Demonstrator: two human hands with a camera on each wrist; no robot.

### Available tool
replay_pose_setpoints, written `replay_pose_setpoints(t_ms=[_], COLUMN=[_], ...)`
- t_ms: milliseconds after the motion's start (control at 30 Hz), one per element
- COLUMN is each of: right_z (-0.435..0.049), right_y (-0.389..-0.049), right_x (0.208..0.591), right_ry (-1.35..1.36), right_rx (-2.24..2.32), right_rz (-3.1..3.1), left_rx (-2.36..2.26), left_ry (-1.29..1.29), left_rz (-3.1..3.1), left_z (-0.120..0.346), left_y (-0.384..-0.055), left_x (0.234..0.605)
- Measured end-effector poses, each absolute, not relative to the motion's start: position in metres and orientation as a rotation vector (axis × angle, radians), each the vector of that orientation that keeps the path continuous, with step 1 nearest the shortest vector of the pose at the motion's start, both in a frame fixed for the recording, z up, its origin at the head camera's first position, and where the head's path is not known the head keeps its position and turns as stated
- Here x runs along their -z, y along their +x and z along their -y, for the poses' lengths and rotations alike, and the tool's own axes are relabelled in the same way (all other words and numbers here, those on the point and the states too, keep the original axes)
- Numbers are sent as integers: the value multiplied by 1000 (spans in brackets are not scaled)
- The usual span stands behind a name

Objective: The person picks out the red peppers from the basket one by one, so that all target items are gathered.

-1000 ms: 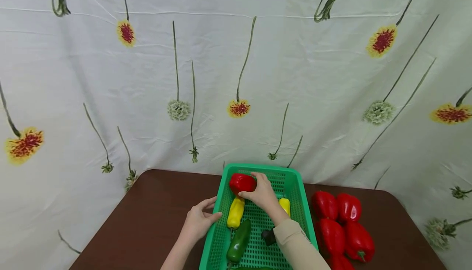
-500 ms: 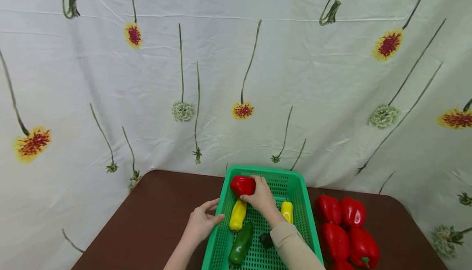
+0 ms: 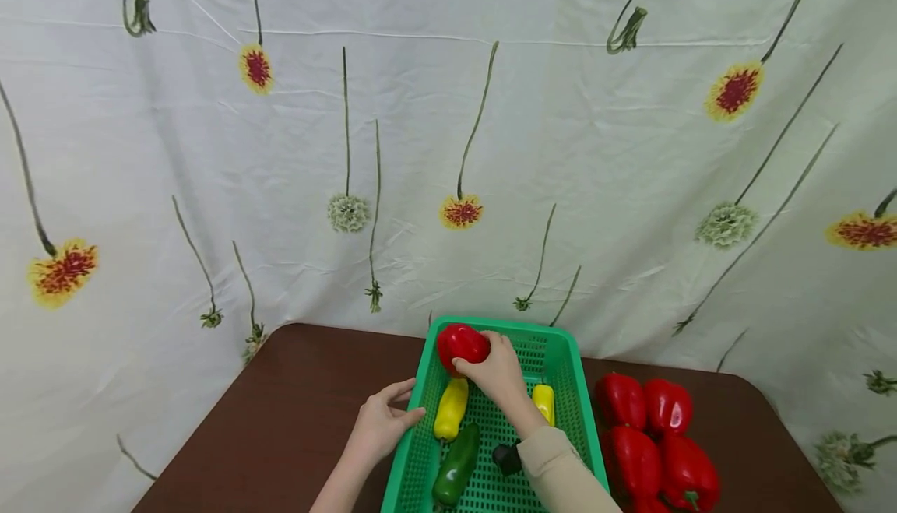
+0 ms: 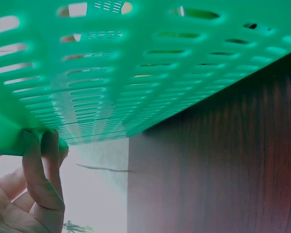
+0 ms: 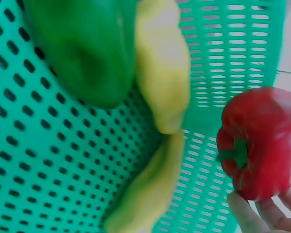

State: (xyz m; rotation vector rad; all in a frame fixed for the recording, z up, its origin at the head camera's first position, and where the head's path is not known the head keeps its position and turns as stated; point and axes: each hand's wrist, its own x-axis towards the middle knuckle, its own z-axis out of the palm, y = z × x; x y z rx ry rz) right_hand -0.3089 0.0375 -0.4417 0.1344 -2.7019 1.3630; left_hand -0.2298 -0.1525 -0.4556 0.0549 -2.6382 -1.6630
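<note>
My right hand (image 3: 499, 373) grips a red bell pepper (image 3: 462, 346) at the far left corner of a green plastic basket (image 3: 504, 321). In the right wrist view the bell pepper (image 5: 262, 145) shows its green stem, with fingertips against its lower side. My left hand (image 3: 378, 423) holds the basket's left rim; in the left wrist view its fingers (image 4: 39, 179) bend at the rim's edge. Below the held pepper, a yellow pepper (image 3: 451, 412) and a long dark green pepper (image 3: 457, 466) lie along the basket's left side. Another yellow pepper (image 3: 543, 404) lies by the right wall, partly behind my forearm.
Several red bell peppers (image 3: 634, 458) sit on the brown table (image 3: 294, 388) to the basket's right. A small black device (image 3: 506, 460) shows beside my right wrist. Behind the table hangs a white cloth (image 3: 420, 147) printed with flowers.
The red bell pepper has risen slightly in my right hand and turned a little. My left hand stays at the basket rim. The whole head view has shifted slightly.
</note>
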Motion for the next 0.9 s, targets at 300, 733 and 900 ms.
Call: replay_pose_setpoints(t_ms=[300,733,900], right_z=[-61,-136,-175], right_y=[-292,-258,-243], right_x=[413,387,381], right_ry=[72,-6,-89], right_rx=[-1577,-1896,-1972], right_rz=[2674,2533,2517], left_rx=[1682,1675,1676], left_ry=[117,146,146], left_rz=[2656,2671,2674], left_z=[159,167,165], left_y=[-229,-230,-231], left_x=[457,465,464])
